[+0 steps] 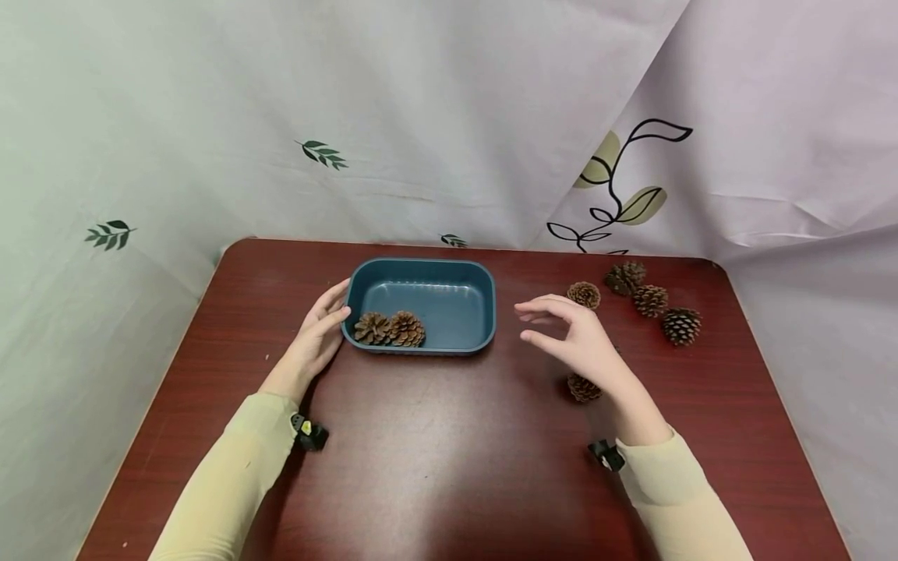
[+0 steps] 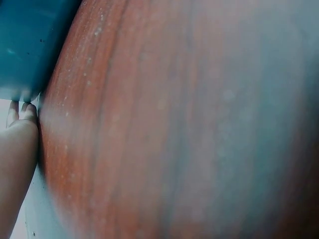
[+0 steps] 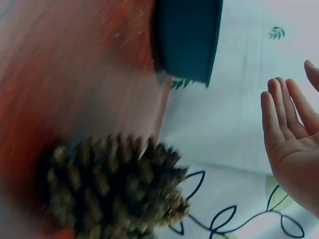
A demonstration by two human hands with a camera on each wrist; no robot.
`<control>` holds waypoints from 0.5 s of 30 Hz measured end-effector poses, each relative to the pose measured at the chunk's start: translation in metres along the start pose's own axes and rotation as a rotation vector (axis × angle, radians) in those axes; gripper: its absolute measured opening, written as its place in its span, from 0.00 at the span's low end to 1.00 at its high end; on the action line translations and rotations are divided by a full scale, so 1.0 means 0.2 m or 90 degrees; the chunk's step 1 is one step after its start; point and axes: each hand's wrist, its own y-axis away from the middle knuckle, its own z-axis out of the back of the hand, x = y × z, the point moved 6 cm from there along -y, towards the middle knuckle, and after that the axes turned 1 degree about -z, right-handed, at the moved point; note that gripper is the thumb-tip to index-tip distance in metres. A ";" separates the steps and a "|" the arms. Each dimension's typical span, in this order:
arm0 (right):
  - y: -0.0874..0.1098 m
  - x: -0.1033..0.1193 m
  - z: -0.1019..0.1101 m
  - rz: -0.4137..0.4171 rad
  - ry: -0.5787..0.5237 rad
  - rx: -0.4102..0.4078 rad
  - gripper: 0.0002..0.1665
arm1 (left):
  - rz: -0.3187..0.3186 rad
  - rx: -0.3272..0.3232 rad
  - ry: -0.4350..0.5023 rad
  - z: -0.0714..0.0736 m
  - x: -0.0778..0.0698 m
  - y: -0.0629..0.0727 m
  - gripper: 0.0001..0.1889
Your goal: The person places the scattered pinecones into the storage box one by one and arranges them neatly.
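A dark teal rectangular box (image 1: 442,349) stands on the table with two brown pine cones, one (image 1: 372,329) beside the other (image 1: 407,329), in its near left corner. My left hand (image 1: 319,331) rests against the box's left end, fingers extended along the outside and thumb at the rim. Between the box and the loose pine cones, my right hand (image 1: 575,339) hovers with nothing in it, its fingers loosely extended. One pine cone (image 1: 584,388) lies below that hand, large and blurred in the right wrist view; another cone (image 1: 584,294) lies just beyond it.
Three more pine cones, a dull one (image 1: 625,277), a middle one (image 1: 650,300) and a darker one (image 1: 681,326), lie in a slanting row at the far right of the reddish-brown table (image 1: 393,452). A pale curtain (image 1: 435,117) with leaf prints hangs behind the table.
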 end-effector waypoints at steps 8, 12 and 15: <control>0.10 -0.09 0.08 -0.018 -0.015 -0.032 0.21 | 0.009 0.003 -0.017 -0.01 0.00 0.00 0.31; 0.15 -0.13 0.13 -0.035 0.023 -0.051 0.20 | 0.013 -0.003 -0.015 0.00 0.00 0.00 0.31; 0.18 -0.16 0.17 -0.050 0.043 -0.055 0.21 | 0.013 -0.003 -0.016 0.00 0.00 0.00 0.31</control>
